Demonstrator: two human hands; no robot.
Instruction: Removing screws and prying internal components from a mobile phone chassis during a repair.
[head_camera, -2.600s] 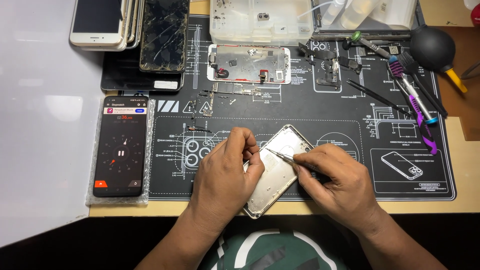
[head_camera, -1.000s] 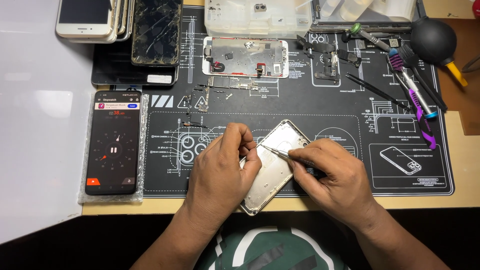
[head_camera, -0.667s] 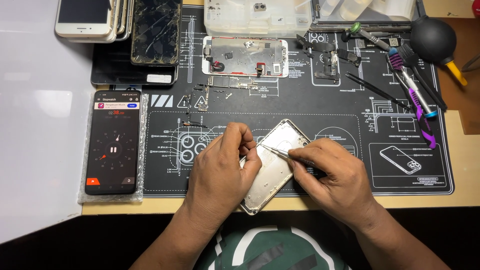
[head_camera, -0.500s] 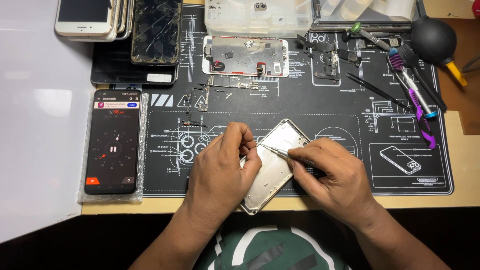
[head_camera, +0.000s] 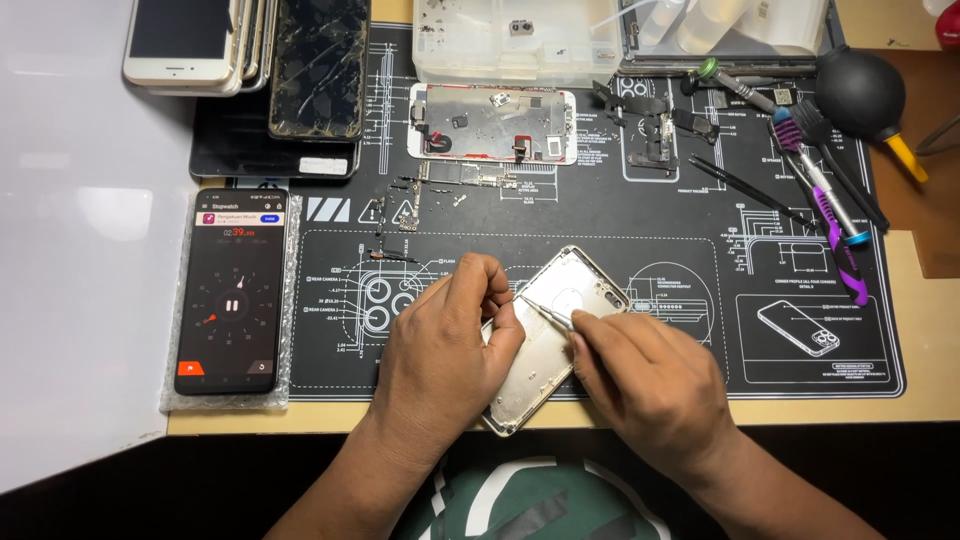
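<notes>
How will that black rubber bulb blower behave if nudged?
The bulb blower looks round, so it would likely roll, though its yellow nozzle may stop it. It is probably light and squashy, not fragile.

wooden desk (head_camera: 920, 390) | white board (head_camera: 80, 300) left | bright overhead light
</notes>
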